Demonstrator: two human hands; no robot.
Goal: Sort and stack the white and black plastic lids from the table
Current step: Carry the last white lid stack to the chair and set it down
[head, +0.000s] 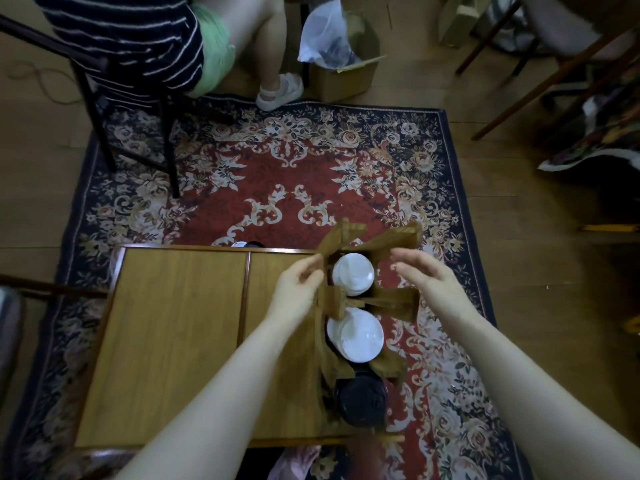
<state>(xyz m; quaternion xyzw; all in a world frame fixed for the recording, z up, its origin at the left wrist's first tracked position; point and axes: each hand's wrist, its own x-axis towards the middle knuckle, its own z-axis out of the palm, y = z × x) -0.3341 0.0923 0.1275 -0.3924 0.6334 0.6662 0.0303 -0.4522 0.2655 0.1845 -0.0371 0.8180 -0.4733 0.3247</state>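
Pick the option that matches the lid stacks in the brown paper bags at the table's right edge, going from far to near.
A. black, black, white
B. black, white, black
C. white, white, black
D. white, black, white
C: the far lid stack and the middle lid stack are white, and the nearest lid stack is black.

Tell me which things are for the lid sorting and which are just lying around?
For the job: white lids, more white lids, black lids, brown holder, left hand, right hand.

Lying about: rug, cardboard box, plastic bag, chair.
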